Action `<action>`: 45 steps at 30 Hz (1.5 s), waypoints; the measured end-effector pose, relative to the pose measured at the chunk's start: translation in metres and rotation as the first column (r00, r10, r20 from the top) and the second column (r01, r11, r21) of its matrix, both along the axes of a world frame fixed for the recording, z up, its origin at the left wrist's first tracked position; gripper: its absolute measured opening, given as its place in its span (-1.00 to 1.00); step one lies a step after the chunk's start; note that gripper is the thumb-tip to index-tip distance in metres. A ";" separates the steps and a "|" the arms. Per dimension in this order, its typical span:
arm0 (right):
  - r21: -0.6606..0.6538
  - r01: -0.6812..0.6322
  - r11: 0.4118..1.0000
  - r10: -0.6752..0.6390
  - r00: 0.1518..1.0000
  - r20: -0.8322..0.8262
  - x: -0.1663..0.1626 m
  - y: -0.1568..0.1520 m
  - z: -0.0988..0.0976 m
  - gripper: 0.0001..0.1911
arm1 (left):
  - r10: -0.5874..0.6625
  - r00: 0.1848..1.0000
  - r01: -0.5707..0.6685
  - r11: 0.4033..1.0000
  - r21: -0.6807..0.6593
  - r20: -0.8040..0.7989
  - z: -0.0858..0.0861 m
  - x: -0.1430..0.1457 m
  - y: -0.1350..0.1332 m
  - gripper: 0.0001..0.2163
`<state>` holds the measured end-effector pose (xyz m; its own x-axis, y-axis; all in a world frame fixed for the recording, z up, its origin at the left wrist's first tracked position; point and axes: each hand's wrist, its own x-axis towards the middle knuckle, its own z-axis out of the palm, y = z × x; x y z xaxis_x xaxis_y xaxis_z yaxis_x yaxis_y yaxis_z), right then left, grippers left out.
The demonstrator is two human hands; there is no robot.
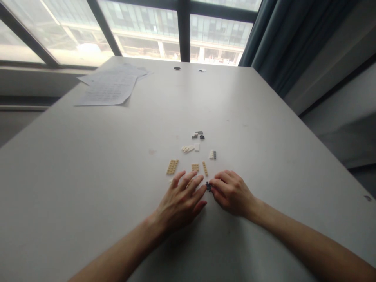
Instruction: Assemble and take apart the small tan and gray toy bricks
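The right hand (232, 192) pinched a small dark block (208, 187) between thumb and fingers, just below and right of the frame's centre. The left hand (181, 203) had its fingers loosely spread, one fingertip at the block's left side; whether it touched could not be told. Above the hands, near the centre, lay a large tan brick (172, 167), a smaller tan brick (195, 167) and a tan strip (205, 168) on a white table (264, 129). Papers (107, 88) occupied the upper left.
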<state>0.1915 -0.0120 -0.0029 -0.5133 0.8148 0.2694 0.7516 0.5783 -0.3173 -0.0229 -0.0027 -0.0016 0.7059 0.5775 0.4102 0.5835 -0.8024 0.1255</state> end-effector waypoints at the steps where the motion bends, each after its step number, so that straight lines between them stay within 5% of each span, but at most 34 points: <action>1: -0.001 0.003 1.000 -0.003 1.000 -0.002 0.000 0.000 0.000 -0.84 | -0.003 1.000 0.003 1.000 0.000 0.006 0.000 0.000 0.000 -0.72; 34: 0.015 0.004 1.000 -0.004 1.000 -0.004 -0.006 0.002 0.000 -0.86 | 0.000 1.000 0.000 1.000 -0.017 0.019 0.002 -0.002 0.001 -0.72; 45: -0.081 0.249 0.965 -0.257 0.960 -0.111 0.031 0.008 0.004 -0.83 | -0.004 0.984 -0.006 0.998 0.055 0.176 0.007 -0.006 0.003 -0.82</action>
